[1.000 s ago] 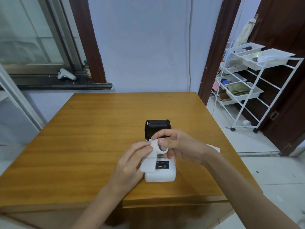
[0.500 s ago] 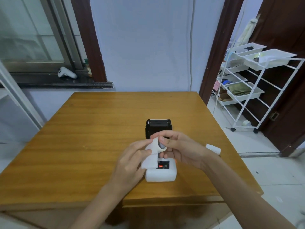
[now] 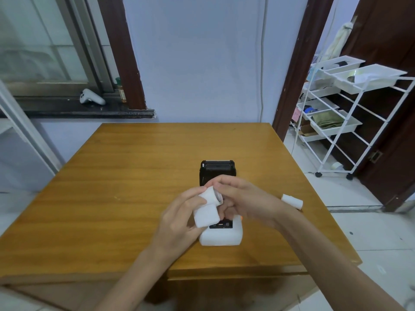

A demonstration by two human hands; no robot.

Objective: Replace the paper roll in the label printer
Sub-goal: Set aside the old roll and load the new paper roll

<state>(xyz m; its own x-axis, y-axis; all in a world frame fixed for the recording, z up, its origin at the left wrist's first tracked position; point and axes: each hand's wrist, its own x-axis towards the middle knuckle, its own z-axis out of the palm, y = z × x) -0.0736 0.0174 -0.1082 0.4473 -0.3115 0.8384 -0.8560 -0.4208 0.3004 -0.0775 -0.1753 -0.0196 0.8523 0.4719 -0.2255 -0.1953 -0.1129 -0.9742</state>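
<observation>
A small white label printer (image 3: 221, 236) lies on the wooden table (image 3: 134, 176) near its front edge, its black lid (image 3: 217, 170) standing open behind my hands. Just above the printer I hold a white paper roll (image 3: 212, 195). My right hand (image 3: 243, 199) grips the roll's right end. My left hand (image 3: 179, 217) pinches the roll's loose paper tail (image 3: 206, 215), which hangs down over the printer's left side. The printer's paper bay is hidden by my hands. A second white paper roll (image 3: 292, 201) lies on the table to the right of my right wrist.
A white wire rack with trays (image 3: 350, 104) stands on the floor to the right of the table. A white game controller (image 3: 91, 98) rests on the dark window sill at the back left. The wall runs behind the table's far edge.
The loose paper tail has grown longer as my left hand drew it down and left. Both hands and the roll stay just above the printer.
</observation>
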